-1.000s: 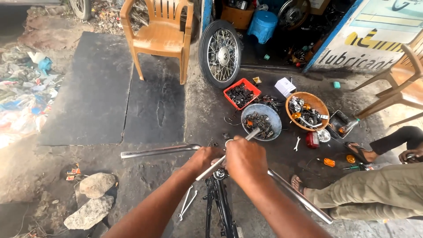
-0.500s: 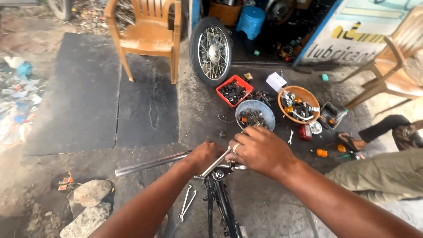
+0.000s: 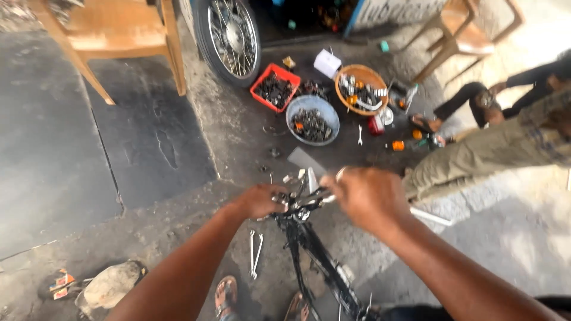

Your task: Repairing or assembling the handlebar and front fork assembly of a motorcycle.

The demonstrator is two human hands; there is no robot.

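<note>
While two hands grip one bicycle stem, three bowls sit beyond.

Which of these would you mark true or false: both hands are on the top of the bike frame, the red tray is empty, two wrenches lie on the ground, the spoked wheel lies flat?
1. Both the left hand and the right hand are at the top of the black bike frame. True.
2. The red tray is empty. False: it holds dark small parts.
3. Two wrenches lie on the ground beside the frame. True.
4. The spoked wheel lies flat. False: it stands upright beside the chair.
</note>
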